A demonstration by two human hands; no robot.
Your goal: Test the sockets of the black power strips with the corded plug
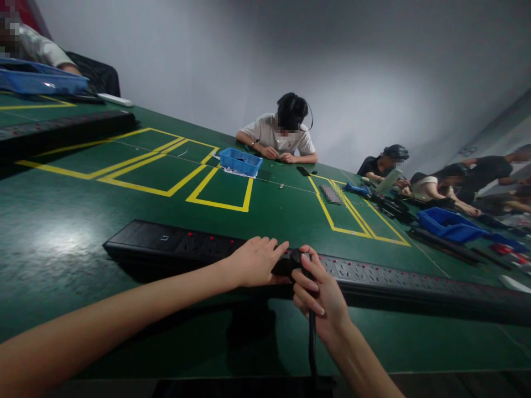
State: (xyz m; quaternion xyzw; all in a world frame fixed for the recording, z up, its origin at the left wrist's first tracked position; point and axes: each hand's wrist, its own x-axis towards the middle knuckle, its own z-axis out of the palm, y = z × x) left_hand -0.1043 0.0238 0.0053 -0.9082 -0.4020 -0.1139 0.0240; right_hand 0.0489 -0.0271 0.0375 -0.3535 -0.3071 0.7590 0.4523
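A long black power strip [145, 239] with rows of sockets and small red lights lies across the green table in front of me. My left hand [254, 262] grips it near its middle, fingers over the top and thumb along the front side. Just right of that, my right hand [318, 293] is closed around a black plug [295, 257], which is up against the strip's socket face. Whether its pins are in a socket is hidden by my fingers. From under my right hand a black cable [312, 348] runs down past the table's front edge.
Yellow tape outlines [219, 207] mark the green table [62, 221]. Beyond them stands a blue basket [240, 161] before a seated person [282, 132]. Another power strip [62, 130] lies left. Blue trays [452, 225] and more people are at the right.
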